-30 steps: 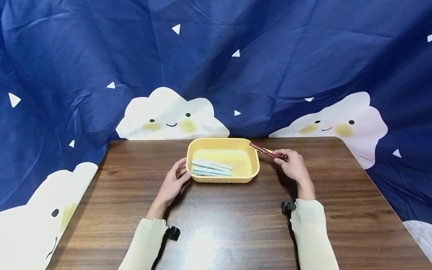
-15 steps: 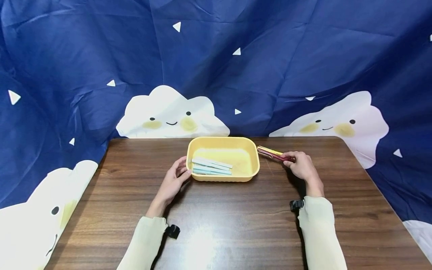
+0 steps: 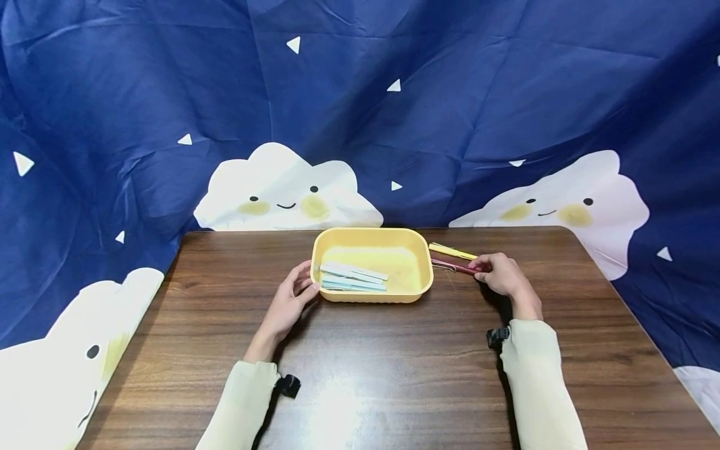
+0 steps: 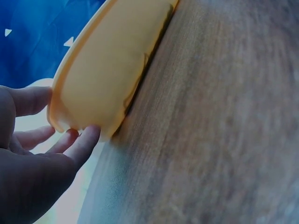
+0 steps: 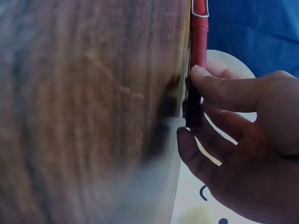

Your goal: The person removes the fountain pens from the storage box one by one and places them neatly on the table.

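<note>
Yellow plastic it is, a rounded rectangular bin (image 3: 368, 299) sitting at the far edge of the dark wooden table (image 3: 388, 369), midway between its 2 far corners! On the bin's front left corner, here's the left hand (image 3: 288, 306), gripping it, thumb at the front, fingers round the left end. Inside, bunched towards that same corner, lie the white and pale blue pens (image 3: 353, 278), side by side, pointing roughly along the long front wall.

Over to the right hand (image 3: 503, 278), and it has 1 dark red pen (image 3: 453, 267) pinched by its right end, thumb on one side, fingers on the other! Its metal clip (image 5: 201, 17) shows clearly from the right wrist, and the gripped end looks black from there. That pen is just outside the bin's right wall; whether its tip touches the wall, I cannot tell. Just beyond it, nearer the table's far edge, lies 1 yellow pen (image 3: 452, 251), slanting from the bin towards the right fingertips.

Pale sleeves (image 3: 239, 400) on both arms, and behind everything, a blue cloth backdrop (image 3: 349, 94) with smiling white clouds and small triangles!
</note>
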The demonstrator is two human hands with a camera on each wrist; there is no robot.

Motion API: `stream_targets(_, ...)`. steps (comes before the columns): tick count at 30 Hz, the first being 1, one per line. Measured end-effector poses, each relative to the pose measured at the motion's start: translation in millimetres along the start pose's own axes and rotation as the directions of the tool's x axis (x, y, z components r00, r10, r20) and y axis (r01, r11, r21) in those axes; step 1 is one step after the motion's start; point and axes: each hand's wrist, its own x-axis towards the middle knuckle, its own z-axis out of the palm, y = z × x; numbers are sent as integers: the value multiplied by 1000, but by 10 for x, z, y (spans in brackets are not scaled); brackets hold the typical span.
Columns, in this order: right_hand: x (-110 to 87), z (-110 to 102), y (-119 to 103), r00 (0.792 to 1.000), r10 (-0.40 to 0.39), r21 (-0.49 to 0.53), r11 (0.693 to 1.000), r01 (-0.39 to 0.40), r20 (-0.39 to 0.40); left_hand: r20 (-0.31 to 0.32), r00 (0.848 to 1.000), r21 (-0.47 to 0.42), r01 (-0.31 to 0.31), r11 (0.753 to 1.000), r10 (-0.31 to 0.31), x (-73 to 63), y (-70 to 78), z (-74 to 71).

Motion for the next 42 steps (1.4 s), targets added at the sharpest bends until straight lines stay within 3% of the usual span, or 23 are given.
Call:
stream_targets(10, 36, 2, 46, 998, 54, -14, 998, -54, -18, 4, 1000, 8, 9, 1000, -9, 6, 1, 1)
stream_targets(28, -9, -5, -31, 990, 78, -11, 997, -80, -114, -6, 1000, 12, 5, 1000, -5, 3, -8, 4)
stream_targets(42, -57, -74, -472, 967, -42, 62, 996, 59, -251, -2, 1000, 0, -5, 1000, 5, -6, -15, -5)
